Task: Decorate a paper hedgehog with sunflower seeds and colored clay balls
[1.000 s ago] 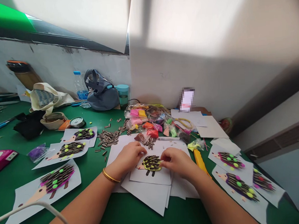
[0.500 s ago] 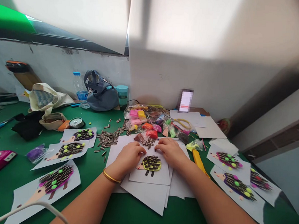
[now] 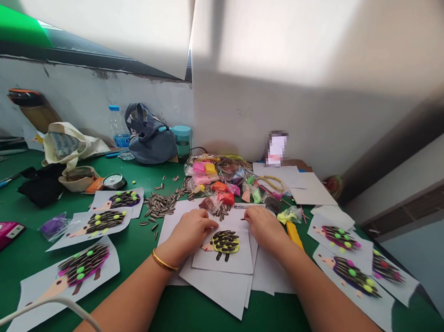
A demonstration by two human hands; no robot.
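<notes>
A white card with a hedgehog (image 3: 225,242) lies on a stack of paper (image 3: 218,291) before me. Dark seed spines cover the hedgehog's yellow-green body, above two dark legs. At the card's upper left rests my left hand (image 3: 194,232), its fingers stretched over the paper and holding nothing visible. My right hand (image 3: 265,228) is pinched closed just off the card's upper right corner. From its fingertips pokes a small dark tip, which looks like a sunflower seed (image 3: 244,219). A few loose seeds (image 3: 221,212) lie above the card, beside a red clay packet (image 3: 225,199).
Sunflower seeds (image 3: 160,205) are heaped at left, below bagged coloured clay (image 3: 207,169). Finished hedgehog cards lie left (image 3: 83,267) and right (image 3: 351,273). A yellow cutter (image 3: 294,235) lies by my right forearm. A slim clear pen-like stick (image 3: 247,205) lies behind my right hand.
My right hand has drawn back to the right, off the card, and its fingers are now pinched with a dark tip showing. My left hand has barely moved.
</notes>
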